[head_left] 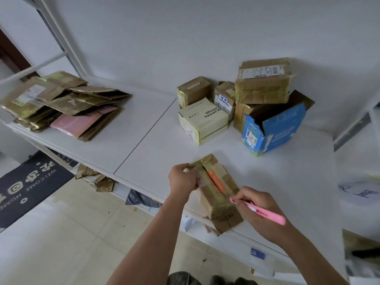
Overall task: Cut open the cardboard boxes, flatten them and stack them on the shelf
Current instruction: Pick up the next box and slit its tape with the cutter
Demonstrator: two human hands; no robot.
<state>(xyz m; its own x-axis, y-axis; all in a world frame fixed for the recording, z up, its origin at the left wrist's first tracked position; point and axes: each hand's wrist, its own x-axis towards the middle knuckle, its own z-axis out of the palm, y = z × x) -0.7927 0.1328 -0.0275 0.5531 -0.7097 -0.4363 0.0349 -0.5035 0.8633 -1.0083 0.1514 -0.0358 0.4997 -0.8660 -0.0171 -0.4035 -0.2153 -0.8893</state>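
A small taped brown cardboard box [217,194] lies near the front edge of the white shelf [144,145]. Its top seam is split open along the middle, and an orange strip shows inside. My left hand [182,178] grips the far left top flap of this box. My right hand [261,210] holds a pink box cutter [265,211] whose tip touches the near right end of the seam. A stack of flattened boxes [65,103] lies at the left end of the shelf.
Several unopened boxes [263,85] sit at the back right, with a pale yellow carton [203,120] and an open blue box [273,130] in front of them. Cardboard scraps [102,182] lie on the lower shelf. A dark doormat [28,182] is on the tiled floor.
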